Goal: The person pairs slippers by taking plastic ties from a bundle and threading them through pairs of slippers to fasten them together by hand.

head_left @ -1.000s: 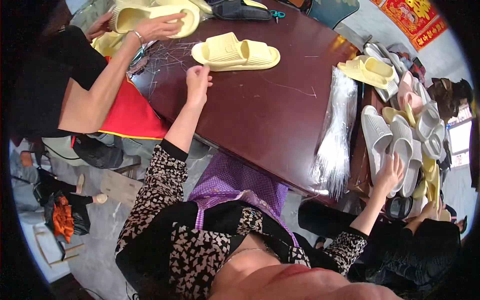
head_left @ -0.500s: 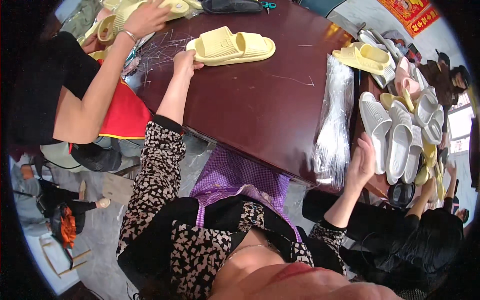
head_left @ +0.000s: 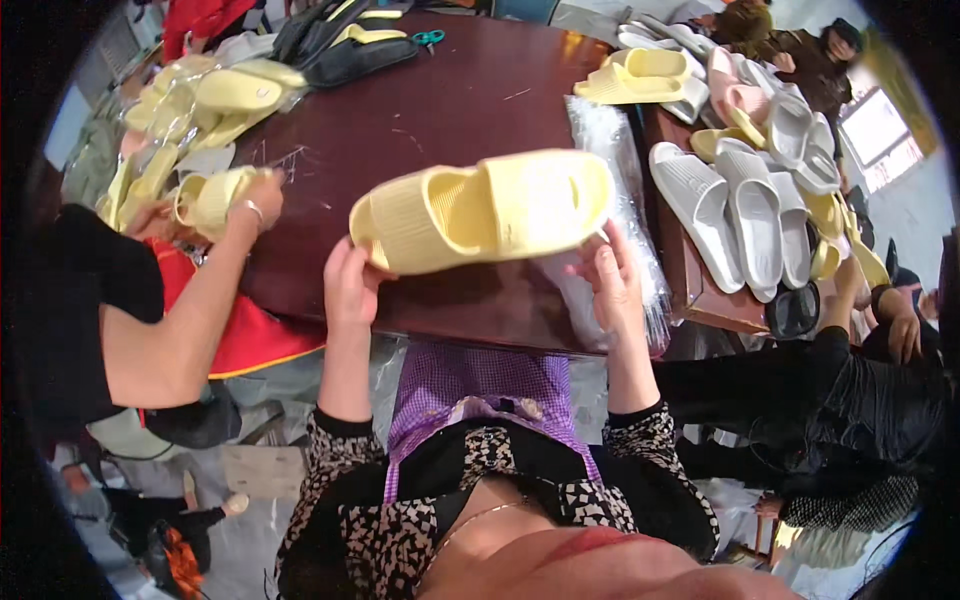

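Stretching before you, a dark red table [head_left: 470, 110] lay beneath the raised yellow slippers [head_left: 487, 225], their long axis running left to right, the right end slightly higher. They bridged the space between your hands, neither clearly nearer. They partly covered a clear bundle of strands [head_left: 603, 125], and their far side was hidden. Your left hand [head_left: 350, 285] gripped the left end; your right hand [head_left: 615, 285] met or nearly met the right end, its hold impossible to tell.
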Action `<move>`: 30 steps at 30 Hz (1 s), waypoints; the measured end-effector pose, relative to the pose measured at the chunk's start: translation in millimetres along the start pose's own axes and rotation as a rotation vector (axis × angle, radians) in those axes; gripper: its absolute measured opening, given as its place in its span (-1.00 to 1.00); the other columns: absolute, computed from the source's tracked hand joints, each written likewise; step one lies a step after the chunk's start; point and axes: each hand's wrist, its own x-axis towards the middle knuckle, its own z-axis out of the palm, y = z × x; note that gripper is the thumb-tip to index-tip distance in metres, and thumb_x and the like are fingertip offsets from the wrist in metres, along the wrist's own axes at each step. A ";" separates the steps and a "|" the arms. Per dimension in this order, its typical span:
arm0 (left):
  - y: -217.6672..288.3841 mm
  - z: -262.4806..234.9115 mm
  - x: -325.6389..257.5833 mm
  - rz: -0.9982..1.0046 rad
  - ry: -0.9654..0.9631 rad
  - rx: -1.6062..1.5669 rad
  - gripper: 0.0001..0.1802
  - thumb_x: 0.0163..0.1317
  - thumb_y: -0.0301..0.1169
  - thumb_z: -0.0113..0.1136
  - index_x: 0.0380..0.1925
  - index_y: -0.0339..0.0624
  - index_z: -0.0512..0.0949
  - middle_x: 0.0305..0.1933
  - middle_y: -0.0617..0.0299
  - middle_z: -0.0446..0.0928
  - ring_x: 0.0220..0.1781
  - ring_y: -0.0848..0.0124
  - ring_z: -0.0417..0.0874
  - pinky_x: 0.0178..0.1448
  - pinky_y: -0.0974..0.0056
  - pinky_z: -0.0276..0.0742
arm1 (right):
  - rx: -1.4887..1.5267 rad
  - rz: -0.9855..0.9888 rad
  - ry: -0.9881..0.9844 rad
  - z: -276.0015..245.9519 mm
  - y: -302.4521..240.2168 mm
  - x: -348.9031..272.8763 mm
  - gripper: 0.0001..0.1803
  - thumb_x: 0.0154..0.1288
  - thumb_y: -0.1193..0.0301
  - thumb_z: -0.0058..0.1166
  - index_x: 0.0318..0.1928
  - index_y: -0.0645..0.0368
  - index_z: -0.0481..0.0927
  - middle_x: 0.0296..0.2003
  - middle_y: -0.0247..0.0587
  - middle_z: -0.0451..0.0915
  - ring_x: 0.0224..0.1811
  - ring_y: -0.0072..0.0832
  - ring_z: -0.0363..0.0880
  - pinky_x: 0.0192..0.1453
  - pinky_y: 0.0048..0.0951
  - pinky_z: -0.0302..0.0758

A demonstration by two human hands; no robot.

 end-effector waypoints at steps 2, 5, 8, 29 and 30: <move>-1.3 12.2 -15.1 -0.015 -0.058 0.012 -0.77 0.27 -0.47 -0.07 -0.12 -0.33 0.41 -0.16 0.08 0.53 -0.23 0.37 0.59 -0.35 0.29 0.58 | 0.054 -0.013 0.050 -2.2 3.9 -2.1 -0.56 0.40 0.32 -0.11 0.19 0.29 0.30 0.04 -0.17 0.47 0.00 -0.50 0.50 0.03 -0.51 0.44; -15.6 3.8 -25.4 -0.063 -0.109 0.034 -0.76 0.27 -0.48 -0.10 -0.10 -0.34 0.41 -0.18 0.12 0.54 -0.22 0.39 0.59 -0.36 0.30 0.58 | 0.128 0.028 0.107 -6.5 7.9 -1.9 -0.58 0.40 0.30 -0.12 0.16 0.28 0.32 0.00 -0.18 0.49 -0.03 -0.52 0.50 0.02 -0.52 0.43; -20.6 -1.3 -26.8 -0.084 -0.129 0.039 -0.75 0.27 -0.48 -0.10 -0.09 -0.34 0.41 -0.19 0.15 0.55 -0.21 0.41 0.59 -0.34 0.32 0.58 | 0.135 0.041 0.138 -5.4 7.7 -5.3 -0.61 0.41 0.29 -0.13 0.11 0.29 0.36 -0.05 -0.18 0.51 -0.06 -0.52 0.51 0.00 -0.52 0.44; 27.2 19.4 0.3 0.041 -0.071 0.322 -0.71 0.26 -0.47 0.02 -0.07 -0.42 0.50 -0.11 0.19 0.54 -0.12 0.47 0.53 -0.01 0.41 0.42 | -0.346 -0.023 0.120 -76.5 -70.2 19.0 -0.66 0.31 0.31 0.01 -0.06 0.35 0.52 -0.23 -0.22 0.59 -0.25 -0.55 0.56 -0.24 -0.58 0.47; 27.0 23.1 15.1 0.108 -0.143 0.413 -0.71 0.25 -0.45 0.05 -0.09 -0.42 0.51 -0.13 0.19 0.54 -0.14 0.48 0.53 -0.04 0.41 0.42 | -0.440 0.014 0.013 -66.9 -75.0 31.9 -0.65 0.29 0.29 0.04 -0.09 0.35 0.55 -0.26 -0.25 0.60 -0.27 -0.60 0.55 -0.26 -0.62 0.44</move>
